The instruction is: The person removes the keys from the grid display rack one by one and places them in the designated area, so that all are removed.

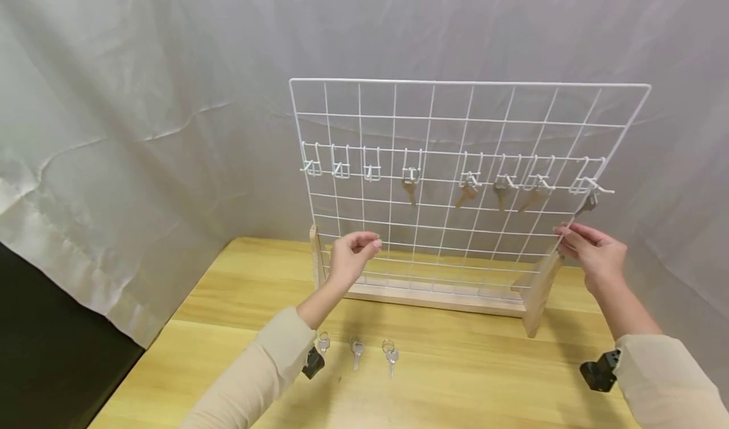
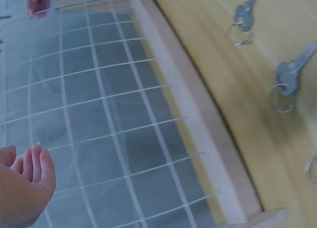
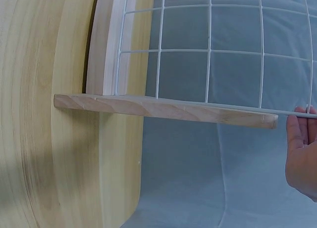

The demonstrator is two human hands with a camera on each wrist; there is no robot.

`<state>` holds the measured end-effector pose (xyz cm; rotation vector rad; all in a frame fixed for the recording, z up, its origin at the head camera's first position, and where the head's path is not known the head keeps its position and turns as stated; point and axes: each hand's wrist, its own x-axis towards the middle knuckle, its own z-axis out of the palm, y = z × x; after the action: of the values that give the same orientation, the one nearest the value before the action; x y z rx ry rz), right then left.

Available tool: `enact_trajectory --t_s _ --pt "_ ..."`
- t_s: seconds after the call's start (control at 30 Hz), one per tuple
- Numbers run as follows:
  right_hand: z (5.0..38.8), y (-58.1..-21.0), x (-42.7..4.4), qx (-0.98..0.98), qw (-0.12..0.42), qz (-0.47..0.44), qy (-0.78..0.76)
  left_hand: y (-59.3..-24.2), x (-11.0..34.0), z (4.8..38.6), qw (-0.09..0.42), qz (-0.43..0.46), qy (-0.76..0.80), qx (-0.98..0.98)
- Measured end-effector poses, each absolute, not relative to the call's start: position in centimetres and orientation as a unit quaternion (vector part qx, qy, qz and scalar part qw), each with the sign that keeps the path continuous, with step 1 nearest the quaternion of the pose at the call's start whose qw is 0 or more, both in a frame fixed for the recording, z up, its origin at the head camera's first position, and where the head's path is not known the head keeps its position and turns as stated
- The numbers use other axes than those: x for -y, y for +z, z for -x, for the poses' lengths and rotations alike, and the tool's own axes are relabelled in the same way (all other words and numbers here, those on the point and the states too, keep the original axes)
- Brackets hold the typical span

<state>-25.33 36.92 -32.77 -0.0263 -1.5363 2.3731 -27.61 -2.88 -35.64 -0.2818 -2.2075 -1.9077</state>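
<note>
A white wire grid panel [image 1: 433, 120] stands upright in a wooden base [image 1: 435, 299] on the table. My right hand [image 1: 600, 255] grips its right edge wire with thumb and fingers, just above the wooden side foot [image 3: 163, 109]. My left hand [image 1: 350, 258] is in front of the grid's lower left part, fingers loosely curled, with nothing seen in it. Several white hooks [image 1: 342, 171] line the grid; the left ones are bare. Keys hang from the others, among them a brass key [image 1: 467, 192] and a dark key [image 1: 589, 204] at the far right.
Three keys with rings lie on the wooden table [image 1: 455, 378] before the stand: a left key [image 1: 323, 344], a middle key [image 1: 357, 348] and a right key [image 1: 392, 357]. Grey cloth [image 1: 171, 100] hangs behind and at the sides.
</note>
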Motion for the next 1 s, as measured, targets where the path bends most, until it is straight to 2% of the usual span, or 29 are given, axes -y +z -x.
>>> enact_trajectory --t_s 0.3,0.7,1.0 --pt "25.5 -32.9 -36.8 0.541 0.161 0.007 0.825 -31.6 1.3 28.2 0.176 0.118 -0.674 0.708" --pt "25.4 -32.9 -36.9 0.542 0.161 0.006 0.825 -27.4 -1.4 28.2 0.213 0.103 -0.688 0.686" --pt "25.4 -32.9 -36.9 0.544 0.158 0.014 0.824 -26.6 -2.9 29.1 0.237 0.066 -0.679 0.692"
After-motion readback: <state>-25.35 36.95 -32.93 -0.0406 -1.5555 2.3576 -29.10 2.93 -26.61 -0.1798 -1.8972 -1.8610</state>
